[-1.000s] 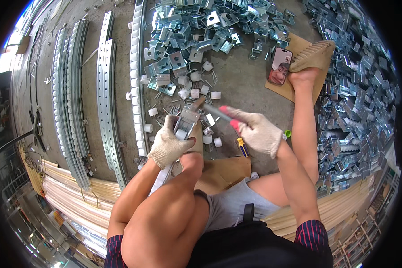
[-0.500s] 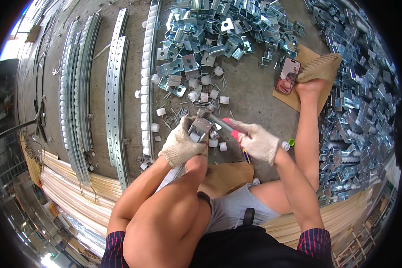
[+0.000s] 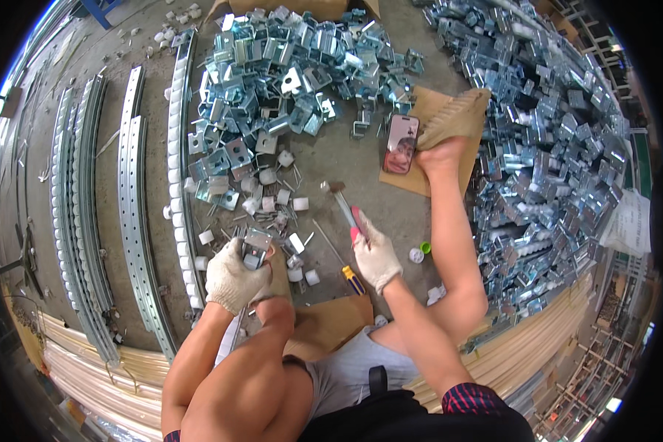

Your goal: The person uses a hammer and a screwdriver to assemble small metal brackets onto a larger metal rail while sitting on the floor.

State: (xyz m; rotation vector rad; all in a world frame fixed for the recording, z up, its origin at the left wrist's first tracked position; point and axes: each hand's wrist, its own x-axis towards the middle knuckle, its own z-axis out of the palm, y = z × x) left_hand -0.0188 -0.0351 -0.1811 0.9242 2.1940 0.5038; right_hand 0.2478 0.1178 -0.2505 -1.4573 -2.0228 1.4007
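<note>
Your gloved left grip (image 3: 236, 276) was wrapped around a small metal bracket (image 3: 258, 237), past your bent knee (image 3: 276, 311) and beyond the left edge of the near cardboard (image 3: 331, 320); a pale insert (image 3: 252, 261) showed inside. The bracket looked stiff and light, with smooth faces probably slippery and edges perhaps sharp, so the side walls seemed the place to hold. Your right grip (image 3: 376, 252) was clenched on the hammer (image 3: 343, 208), its head apart from the bracket; it was likely head-heavy, steadiest taken low on the handle. A screwdriver (image 3: 353, 281) lay by the near cardboard's upper right corner. White rollers (image 3: 300, 204) lay scattered on the floor (image 3: 346, 158). Farther out, a phone (image 3: 401, 145) rested along the far cardboard's (image 3: 412, 183) left edge, with a bracket heap (image 3: 272, 66) up and left of it and a larger metal heap (image 3: 545, 162) toward the floor's right edge
</note>
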